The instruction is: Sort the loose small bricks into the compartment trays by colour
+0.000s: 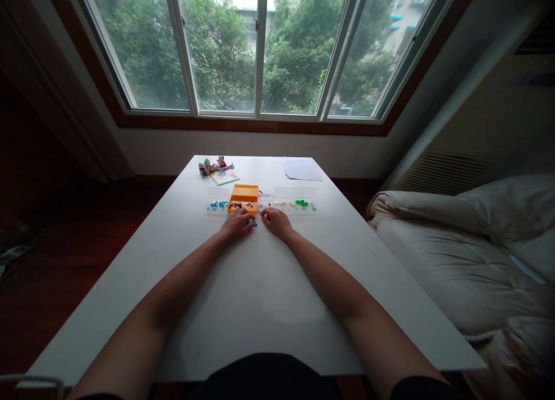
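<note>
My left hand [236,224] is closed, its fingers around a small green and blue piece [250,222] that looks like toy building blocks. It lies on the table just in front of an orange box [245,192] with its lid up and small brown pieces [236,206] inside. To its right, my right hand [277,222] has its fingers curled together, and whatever they may pinch is too small to make out. Beyond the hands, a clear tray holds blue pieces [218,204] on the left. Another clear case on the right holds green pieces [302,203] and pale ones [281,203].
Everything stands on a white table [264,296]. At its far left are small colourful figures [212,166] on a printed card [225,176]. White paper sheets [302,169] lie far right. A padded beige sofa [455,255] is right of the table, and a window is ahead.
</note>
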The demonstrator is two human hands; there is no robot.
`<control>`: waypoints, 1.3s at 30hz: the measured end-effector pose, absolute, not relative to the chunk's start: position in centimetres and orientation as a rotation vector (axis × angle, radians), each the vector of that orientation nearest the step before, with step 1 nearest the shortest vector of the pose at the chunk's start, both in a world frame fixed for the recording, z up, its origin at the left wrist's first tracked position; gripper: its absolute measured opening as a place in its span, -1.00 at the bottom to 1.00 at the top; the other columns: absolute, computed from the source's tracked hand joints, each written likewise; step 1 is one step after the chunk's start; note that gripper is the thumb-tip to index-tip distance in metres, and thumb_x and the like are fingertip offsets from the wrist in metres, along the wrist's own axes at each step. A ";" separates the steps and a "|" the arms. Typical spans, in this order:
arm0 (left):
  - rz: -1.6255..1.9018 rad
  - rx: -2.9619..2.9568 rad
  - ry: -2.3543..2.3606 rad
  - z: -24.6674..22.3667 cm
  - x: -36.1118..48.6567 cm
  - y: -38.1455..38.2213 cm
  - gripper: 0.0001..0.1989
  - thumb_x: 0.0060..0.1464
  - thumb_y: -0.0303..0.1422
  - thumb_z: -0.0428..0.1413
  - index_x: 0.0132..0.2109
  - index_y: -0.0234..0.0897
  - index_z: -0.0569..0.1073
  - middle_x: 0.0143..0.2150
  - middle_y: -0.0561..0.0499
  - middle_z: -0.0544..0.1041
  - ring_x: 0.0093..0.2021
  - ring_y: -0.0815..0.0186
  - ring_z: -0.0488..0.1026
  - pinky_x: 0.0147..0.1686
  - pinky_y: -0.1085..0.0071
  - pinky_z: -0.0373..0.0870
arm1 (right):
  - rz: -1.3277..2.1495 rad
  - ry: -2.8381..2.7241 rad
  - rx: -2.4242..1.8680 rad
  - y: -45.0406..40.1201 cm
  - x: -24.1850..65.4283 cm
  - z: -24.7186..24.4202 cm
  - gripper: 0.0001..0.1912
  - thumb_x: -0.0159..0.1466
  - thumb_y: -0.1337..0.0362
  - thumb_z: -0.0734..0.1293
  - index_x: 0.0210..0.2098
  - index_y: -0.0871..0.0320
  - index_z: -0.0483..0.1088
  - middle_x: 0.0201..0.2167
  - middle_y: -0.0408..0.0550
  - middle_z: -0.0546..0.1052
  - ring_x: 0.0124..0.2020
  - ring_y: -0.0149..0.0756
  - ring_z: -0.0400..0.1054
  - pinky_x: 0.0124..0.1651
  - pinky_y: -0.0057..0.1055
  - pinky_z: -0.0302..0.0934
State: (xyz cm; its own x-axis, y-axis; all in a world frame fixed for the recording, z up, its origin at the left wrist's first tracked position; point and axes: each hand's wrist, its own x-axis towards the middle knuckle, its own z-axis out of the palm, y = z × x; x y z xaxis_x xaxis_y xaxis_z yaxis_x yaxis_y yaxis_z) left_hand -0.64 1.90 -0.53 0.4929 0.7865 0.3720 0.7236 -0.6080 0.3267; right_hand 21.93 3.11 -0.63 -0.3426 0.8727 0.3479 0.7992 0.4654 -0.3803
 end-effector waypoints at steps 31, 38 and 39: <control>0.661 2.707 1.296 -0.2 3.2 -0.1 -0.59 0.25 -0.30 0.12 0.22 -0.13 0.47 0.26 -0.11 0.44 0.28 0.02 0.27 0.27 0.05 0.23 | 0.362 -1.847 -1.274 4.0 22.7 -0.6 -0.71 0.23 0.38 0.19 -0.25 0.11 0.55 -0.29 -0.11 0.59 -0.21 -0.26 0.43 -0.05 -0.40 0.25; 0.626 2.811 1.160 0.7 3.0 -0.5 -0.70 0.28 -0.41 0.03 0.08 -0.13 0.54 0.09 -0.08 0.56 0.21 0.07 0.32 0.26 0.09 0.22 | 0.357 -1.833 -1.267 4.0 22.6 -0.6 -0.70 0.23 0.38 0.18 -0.25 0.12 0.55 -0.29 -0.10 0.59 -0.21 -0.27 0.43 -0.06 -0.41 0.25; 0.619 2.811 1.169 0.8 2.9 -0.4 -0.71 0.29 -0.41 0.03 0.04 -0.13 0.56 0.06 -0.07 0.57 0.17 0.08 0.34 0.24 0.10 0.23 | 0.361 -1.828 -1.271 4.0 22.6 -0.6 -0.70 0.23 0.38 0.18 -0.25 0.12 0.55 -0.29 -0.10 0.59 -0.21 -0.27 0.43 -0.06 -0.41 0.24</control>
